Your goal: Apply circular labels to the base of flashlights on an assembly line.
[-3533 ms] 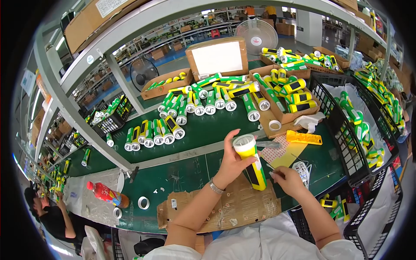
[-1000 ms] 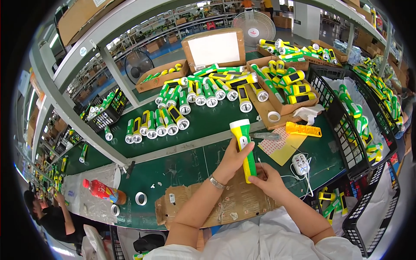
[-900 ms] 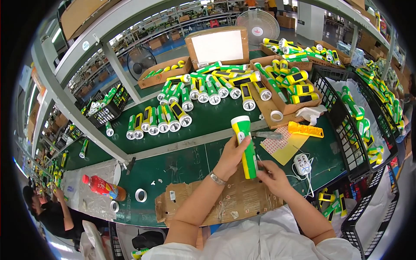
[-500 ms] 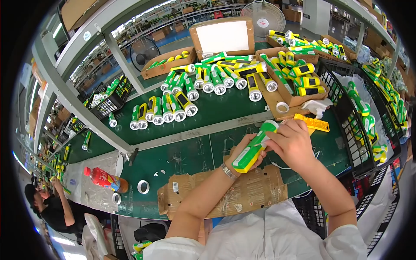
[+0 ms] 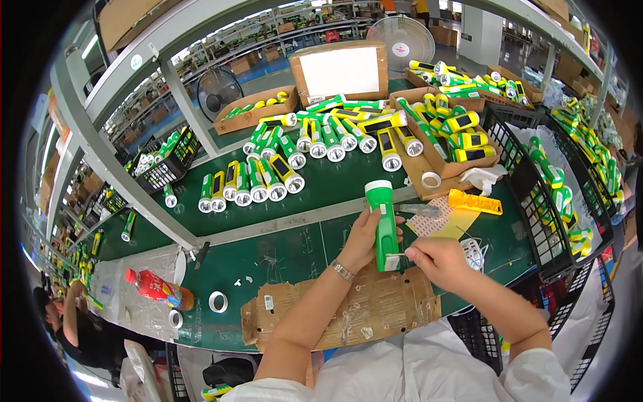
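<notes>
My left hand (image 5: 362,240) is wrapped round a green flashlight (image 5: 386,228), which stands nearly upright with its white-rimmed head away from me. My right hand (image 5: 439,260) is closed in a pinch on a thin metal piece (image 5: 396,254), whose tip meets the flashlight's near end, beside a small pale label. Its exact kind is hard to make out. Beyond my right hand lie a sheet of small stickers (image 5: 429,218), a yellow sheet (image 5: 459,222) and an orange-yellow plastic tray (image 5: 475,202). A white power strip (image 5: 473,254) is partly behind that hand.
Rows of green and yellow flashlights (image 5: 258,184) lie across the bench. A carton of flashlights (image 5: 462,159) and a black crate (image 5: 536,201) stand at right. Flattened cardboard (image 5: 348,311), tape rolls (image 5: 218,302) and a red-labelled bottle (image 5: 161,289) are nearer. Another person (image 5: 80,321) works at far left.
The flashlight has turned from a slant to nearly upright, its green side now facing me. My right hand has moved from its head down to its near end, now with a thin metal piece.
</notes>
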A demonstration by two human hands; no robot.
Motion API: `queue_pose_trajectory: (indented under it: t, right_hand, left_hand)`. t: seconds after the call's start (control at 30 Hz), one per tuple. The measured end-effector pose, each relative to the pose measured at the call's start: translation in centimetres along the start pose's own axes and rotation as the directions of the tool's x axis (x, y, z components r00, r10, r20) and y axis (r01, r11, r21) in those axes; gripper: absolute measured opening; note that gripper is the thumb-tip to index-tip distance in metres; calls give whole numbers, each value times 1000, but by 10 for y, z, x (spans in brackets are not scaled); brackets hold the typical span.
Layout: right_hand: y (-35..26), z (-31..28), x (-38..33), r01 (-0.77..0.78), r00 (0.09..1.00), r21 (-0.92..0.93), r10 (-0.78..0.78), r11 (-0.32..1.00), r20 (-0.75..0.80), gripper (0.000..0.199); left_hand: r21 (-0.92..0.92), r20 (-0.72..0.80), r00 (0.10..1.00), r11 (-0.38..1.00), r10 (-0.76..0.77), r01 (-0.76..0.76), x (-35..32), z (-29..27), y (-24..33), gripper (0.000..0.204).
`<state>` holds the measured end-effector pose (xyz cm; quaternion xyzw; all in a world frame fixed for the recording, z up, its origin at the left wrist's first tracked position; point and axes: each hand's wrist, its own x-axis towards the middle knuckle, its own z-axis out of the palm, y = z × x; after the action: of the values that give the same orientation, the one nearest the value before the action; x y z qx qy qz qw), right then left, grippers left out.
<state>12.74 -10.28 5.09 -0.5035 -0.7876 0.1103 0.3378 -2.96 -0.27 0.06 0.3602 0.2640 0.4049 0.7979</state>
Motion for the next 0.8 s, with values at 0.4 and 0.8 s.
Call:
queue_pose_trajectory:
  t: [0.4,0.8]
  right_hand:
    - [3,45,-24,277,961,105,-274,955,-40,24]
    - [-4,54,-30,299,942,67,-283,952,-179,28]
  left_hand:
    - [102,-55,996,992,74,-68,12,-25,-16,41]
    - [89,-175,984,995,-16,33,6,-9,-13,31]
